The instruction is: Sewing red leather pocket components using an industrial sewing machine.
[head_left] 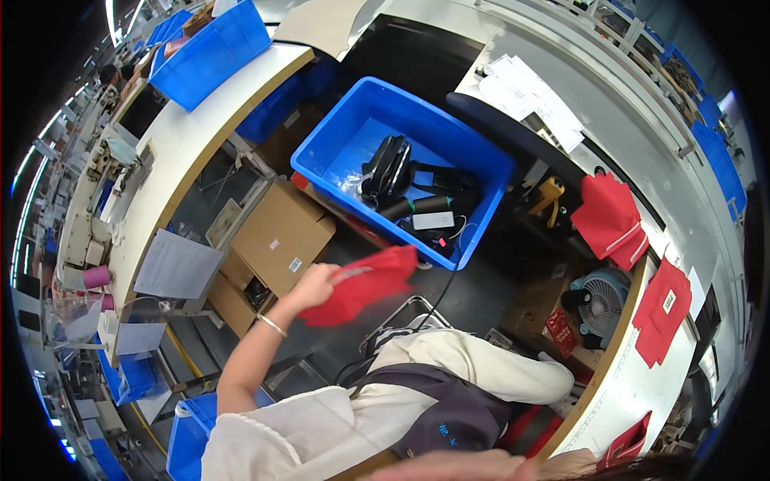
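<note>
My left hand (315,287), with a pale bangle at the wrist, is closed on one end of a red fabric piece (369,280). The cloth hangs out to the right of the fist, its far edge a little smeared by motion. Beyond it stands a blue plastic bin (325,140) holding a black pouch (387,170), black straps and a white power bank (433,220) with a cable. At the bottom edge, very near the camera, part of my right hand (457,466) shows blurred. Its fingers cannot be made out.
Red fabric pieces (613,220) and a flat red piece with a label (664,311) lie on the white table at right. Below that tabletop is a grey-blue fan (603,301). Cardboard boxes (281,232) stand left of the bin. Another blue bin (212,56) sits on the left table.
</note>
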Demonstrator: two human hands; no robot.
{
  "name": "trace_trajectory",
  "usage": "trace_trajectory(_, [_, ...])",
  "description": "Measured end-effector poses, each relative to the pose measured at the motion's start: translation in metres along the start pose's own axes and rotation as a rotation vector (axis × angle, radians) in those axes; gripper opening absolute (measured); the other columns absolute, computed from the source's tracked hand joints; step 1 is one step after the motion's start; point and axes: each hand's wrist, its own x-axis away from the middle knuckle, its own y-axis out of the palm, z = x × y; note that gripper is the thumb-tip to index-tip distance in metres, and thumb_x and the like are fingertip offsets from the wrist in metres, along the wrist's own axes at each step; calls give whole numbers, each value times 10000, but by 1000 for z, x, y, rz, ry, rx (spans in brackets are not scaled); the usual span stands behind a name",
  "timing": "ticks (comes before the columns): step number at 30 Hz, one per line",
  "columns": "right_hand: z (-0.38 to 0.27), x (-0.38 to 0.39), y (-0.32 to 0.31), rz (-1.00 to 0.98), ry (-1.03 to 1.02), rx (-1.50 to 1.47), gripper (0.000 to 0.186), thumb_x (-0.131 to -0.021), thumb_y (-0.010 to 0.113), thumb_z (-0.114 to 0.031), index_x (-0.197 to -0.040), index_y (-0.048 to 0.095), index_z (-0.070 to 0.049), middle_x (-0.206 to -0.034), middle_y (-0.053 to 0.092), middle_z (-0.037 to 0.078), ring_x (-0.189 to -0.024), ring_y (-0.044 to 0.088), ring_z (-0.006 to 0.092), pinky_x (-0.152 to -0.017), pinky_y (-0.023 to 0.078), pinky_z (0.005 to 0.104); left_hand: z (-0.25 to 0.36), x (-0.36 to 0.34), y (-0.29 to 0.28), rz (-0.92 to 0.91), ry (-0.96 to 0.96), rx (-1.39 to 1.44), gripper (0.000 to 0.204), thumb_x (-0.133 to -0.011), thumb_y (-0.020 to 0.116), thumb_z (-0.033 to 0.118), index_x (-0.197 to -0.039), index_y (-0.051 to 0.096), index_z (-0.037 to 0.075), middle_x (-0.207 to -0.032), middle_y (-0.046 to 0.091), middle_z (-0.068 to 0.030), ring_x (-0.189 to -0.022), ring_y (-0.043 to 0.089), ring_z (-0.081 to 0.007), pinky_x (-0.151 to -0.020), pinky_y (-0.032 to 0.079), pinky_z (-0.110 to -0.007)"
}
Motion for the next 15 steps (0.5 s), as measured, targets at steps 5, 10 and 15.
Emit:
trace_trajectory(5, [-3,3,-3,65,-18,52,801,-960,222,-557,-1313,390,142,-1295,450,308,-1134,503,388,-1008,363,433,-133,11,-43,215,-332,-174,202,-874,576,144,-977,688,11,-884,639,-280,-883,633,-422,-747,494,-475])
trace_trajectory(10, [-6,-6,-10,106,-30,131,767,-971,225,-526,-1302,397,145,-1275,457,313,-1100,522,398,-987,381,439,-207,19,-97,513,-629,-467,284,-818,510,70,-1068,644,65,-977,652,-263,-921,634,-421,-804,496,-515])
trace_trajectory(15, [-4,-15,-20,128,-65,218,735,-982,227,-495,-1291,404,148,-1256,464,318,-1065,542,407,-965,400,444,-224,3,-99,595,-625,-462,377,-846,503,79,-1217,568,89,-1009,638,-255,-942,624,-416,-813,492,-505])
